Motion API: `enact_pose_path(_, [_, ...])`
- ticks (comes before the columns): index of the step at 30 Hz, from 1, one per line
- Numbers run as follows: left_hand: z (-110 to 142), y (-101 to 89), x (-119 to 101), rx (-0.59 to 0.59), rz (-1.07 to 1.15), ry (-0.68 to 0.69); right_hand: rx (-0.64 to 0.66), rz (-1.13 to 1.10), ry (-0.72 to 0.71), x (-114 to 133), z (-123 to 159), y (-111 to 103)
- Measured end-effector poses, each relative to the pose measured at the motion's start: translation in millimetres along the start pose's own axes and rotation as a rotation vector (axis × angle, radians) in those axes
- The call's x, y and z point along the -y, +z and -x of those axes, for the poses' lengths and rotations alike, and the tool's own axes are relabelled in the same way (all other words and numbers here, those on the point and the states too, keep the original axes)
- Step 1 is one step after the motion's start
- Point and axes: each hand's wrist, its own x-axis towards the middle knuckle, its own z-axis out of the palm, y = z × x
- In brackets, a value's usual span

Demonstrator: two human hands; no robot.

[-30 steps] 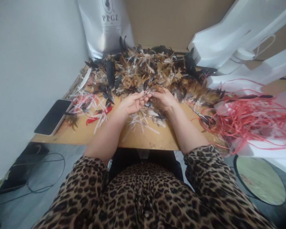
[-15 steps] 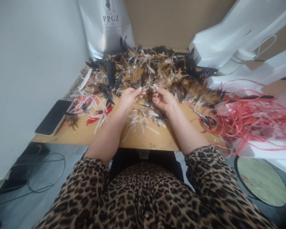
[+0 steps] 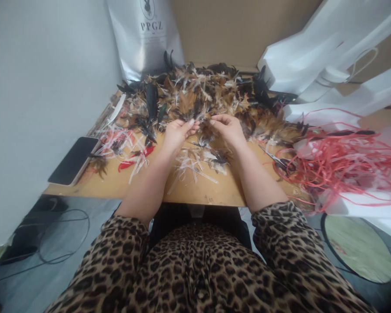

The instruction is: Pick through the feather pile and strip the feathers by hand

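Fingers [image 3: 186, 126] at piled brown feathers [image 3: 186, 102]

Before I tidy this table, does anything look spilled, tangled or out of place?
Two things look untidy: pale strips lie strewn on the table in front of the heaped feathers, and red strands sit in a messy tangle at the right, beside the scissors. Nothing looks clearly damaged.

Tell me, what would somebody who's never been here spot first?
Probably the big heap of brown and black feathers in the middle of the table, with the person's fingers at its near edge. Next might come the bright tangle of red strips on the right, then the shiny silver bag standing behind the heap, towards the left.
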Motion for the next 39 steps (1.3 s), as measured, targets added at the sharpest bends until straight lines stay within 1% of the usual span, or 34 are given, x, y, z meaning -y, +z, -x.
enact_pose_path(2, [0, 0.9, 1, 0.013, -0.003, -0.003, 0.071, -0.085, 0.064, 6, 5, 7])
enact_pose_path(5, [0, 2.2, 4, 0.042, -0.024, -0.010, 0.136, -0.209, 0.138, 5, 9, 17])
enact_pose_path(7, [1, 2.8, 6, 0.085, -0.054, -0.001, 0.134, -0.293, 0.184, -1, 9, 21])
enact_pose_path(9, [1, 2.8, 8, 0.136, -0.078, 0.003, 0.102, -0.351, 0.201, -5, 7, 22])
enact_pose_path(11, [2, 2.0, 8, 0.167, -0.064, -0.017, 0.082, -0.372, 0.191, -6, 6, 21])
enact_pose_path(15, [2, -0.5, 5, 0.159, 0.023, -0.134, 0.108, -0.383, 0.127, 1, 5, 16])
enact_pose_path(18, [3, -1.6, 2, 0.155, 0.040, -0.243, 0.127, -0.338, 0.086, 4, 6, 13])
enact_pose_path(21, [3, -2.3, 0, 0.195, 0.034, -0.312, 0.141, -0.274, 0.056, 5, 7, 12])
enact_pose_path(25, [4, -3.5, 1, 0.268, 0.012, -0.327, 0.149, -0.232, 0.008, 4, 8, 11])
enact_pose_path(28, [4, -3.2, 1, 0.293, -0.031, -0.318, 0.180, -0.216, 0.003, 3, 8, 11])
enact_pose_path(32, [5, -1.7, 1, 0.277, -0.050, -0.312, 0.198, -0.221, 0.037, 1, 8, 13])
enact_pose_path(35, [4, -1.8, 1, 0.230, -0.021, -0.285, 0.173, -0.303, 0.094, 2, 6, 13])
enact_pose_path(39, [1, -3.5, 1, 0.155, 0.021, -0.228, 0.132, -0.424, 0.159, 8, 4, 8])
